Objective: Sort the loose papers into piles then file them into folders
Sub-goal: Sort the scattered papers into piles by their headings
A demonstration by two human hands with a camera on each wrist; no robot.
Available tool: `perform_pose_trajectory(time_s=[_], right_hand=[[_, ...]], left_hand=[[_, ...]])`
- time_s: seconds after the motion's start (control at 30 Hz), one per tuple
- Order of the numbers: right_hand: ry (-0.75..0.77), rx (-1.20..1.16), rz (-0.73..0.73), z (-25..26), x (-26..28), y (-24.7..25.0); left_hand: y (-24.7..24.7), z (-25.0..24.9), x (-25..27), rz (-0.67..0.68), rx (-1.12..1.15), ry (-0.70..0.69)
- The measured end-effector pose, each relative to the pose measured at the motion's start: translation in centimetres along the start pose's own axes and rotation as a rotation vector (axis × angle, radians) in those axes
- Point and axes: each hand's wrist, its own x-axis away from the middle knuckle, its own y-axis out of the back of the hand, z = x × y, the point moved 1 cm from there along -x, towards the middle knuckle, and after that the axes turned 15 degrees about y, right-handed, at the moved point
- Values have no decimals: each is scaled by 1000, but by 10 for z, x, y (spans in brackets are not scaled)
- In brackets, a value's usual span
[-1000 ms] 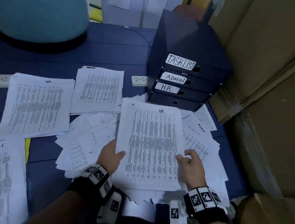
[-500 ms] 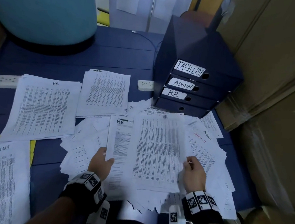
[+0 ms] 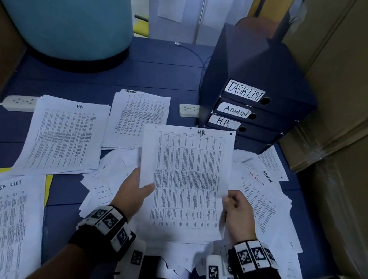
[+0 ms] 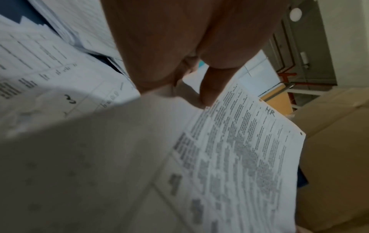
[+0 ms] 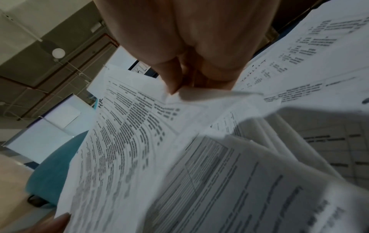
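I hold up a printed sheet marked HR (image 3: 188,179) (image 4: 245,151) (image 5: 123,141) above the loose papers (image 3: 259,202). My left hand (image 3: 134,192) (image 4: 199,94) grips its left edge, thumb on top. My right hand (image 3: 237,207) (image 5: 179,88) pinches its right edge. A sorted HR pile (image 3: 64,134) lies at the left, a second pile (image 3: 138,118) behind the sheet, and a TASK LIST pile (image 3: 4,224) at the near left. The dark blue folder stack (image 3: 260,79) labelled TASKLIST, ADMIN and H.R. stands at the back right.
A teal cylinder (image 3: 63,13) stands at the back left of the blue table (image 3: 109,74). Two white power strips (image 3: 18,102) (image 3: 188,110) lie on it. Cardboard boxes (image 3: 346,108) wall in the right side. A yellow sheet edge (image 3: 48,186) shows under the TASK LIST pile.
The two sheets that were fanned apart half a second ago are gone from view; an HR sheet is now raised and squared between both hands. The view has shifted slightly.
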Motion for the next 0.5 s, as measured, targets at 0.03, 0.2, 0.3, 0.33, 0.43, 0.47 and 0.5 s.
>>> perform_pose_trajectory(time_s=[0.03,0.2,0.3,0.33,0.43,0.47,0.5], right_hand=[[-7,-6,19,-1,-1,-3],[-103,23,140,-4,-1,-11],[-87,304,244,-11,-2,-16],[-111,405,293,-15,-1,-19],[-171,625,387,-22,5,-31],[-192,676,409,-23,7,-34],[-207,710,421,-22,8,-36]], left_hand=[[1,-1,2,-38,-44,-17],[20,3,-6,-233,-79,28],[38,13,-12,-334,-64,23],[44,15,-12,-365,-65,11],[60,20,-9,-428,-53,12],[65,22,-9,-439,-46,16],[69,24,-8,-458,-37,16]])
